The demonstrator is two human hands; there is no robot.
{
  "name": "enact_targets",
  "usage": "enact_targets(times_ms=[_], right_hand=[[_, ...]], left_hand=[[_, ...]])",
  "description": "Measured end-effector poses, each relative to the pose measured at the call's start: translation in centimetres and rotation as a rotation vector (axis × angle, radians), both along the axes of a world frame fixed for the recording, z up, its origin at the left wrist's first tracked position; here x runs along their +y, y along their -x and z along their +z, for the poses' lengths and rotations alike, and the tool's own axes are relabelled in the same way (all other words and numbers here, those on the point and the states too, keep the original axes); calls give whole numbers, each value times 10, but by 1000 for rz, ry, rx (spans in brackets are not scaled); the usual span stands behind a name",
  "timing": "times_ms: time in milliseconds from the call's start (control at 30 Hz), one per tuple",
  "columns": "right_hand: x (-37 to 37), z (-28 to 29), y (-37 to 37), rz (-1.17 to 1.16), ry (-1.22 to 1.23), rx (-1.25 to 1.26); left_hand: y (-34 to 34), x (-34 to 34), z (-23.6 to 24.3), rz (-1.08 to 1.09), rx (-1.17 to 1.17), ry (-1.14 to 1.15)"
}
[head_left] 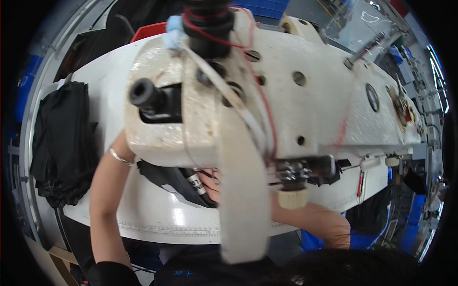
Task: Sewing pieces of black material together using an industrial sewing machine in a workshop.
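Note:
A white sewing machine head (324, 105) fills the middle, with a pale upright lever (243, 200) hanging in front, red thread and a black knob (148, 95). Black fabric (164, 176) with a white printed label (194, 186) lies beneath it on the white work surface (143, 224). My left forearm, with a bracelet, reaches up behind the machine head; my left hand is hidden there. My right hand (210, 188) comes from the lower right, its fingers closed on the black fabric beside the label, partly hidden by the lever.
A pile of black fabric (62, 138) lies at the left of the work surface. A red bin (145, 31) and blue crates (260, 7) stand behind the machine. A small red tool (360, 183) is at the right, near the surface's curved edge.

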State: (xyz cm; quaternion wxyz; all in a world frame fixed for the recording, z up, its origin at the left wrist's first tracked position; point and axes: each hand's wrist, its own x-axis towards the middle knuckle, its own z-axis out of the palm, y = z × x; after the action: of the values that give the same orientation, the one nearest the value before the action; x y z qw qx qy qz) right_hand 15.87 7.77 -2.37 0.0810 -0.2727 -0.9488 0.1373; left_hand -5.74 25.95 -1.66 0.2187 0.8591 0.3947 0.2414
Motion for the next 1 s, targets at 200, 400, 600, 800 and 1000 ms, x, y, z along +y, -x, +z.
enact_targets(times_ms=[200,400,600,800,1000], right_hand=[[-23,33,-42,-304,-217,320],[31,26,-152,-788,-431,324],[73,-13,-179,-780,-485,94],[76,-12,-176,-767,-645,-51],[24,43,-126,-890,-747,-252]], left_hand=[[52,-29,39,365,-469,249],[81,-123,47,305,-611,400],[60,-198,56,199,-541,586],[36,-220,74,-57,-459,711],[-8,-235,69,-361,-385,864]])
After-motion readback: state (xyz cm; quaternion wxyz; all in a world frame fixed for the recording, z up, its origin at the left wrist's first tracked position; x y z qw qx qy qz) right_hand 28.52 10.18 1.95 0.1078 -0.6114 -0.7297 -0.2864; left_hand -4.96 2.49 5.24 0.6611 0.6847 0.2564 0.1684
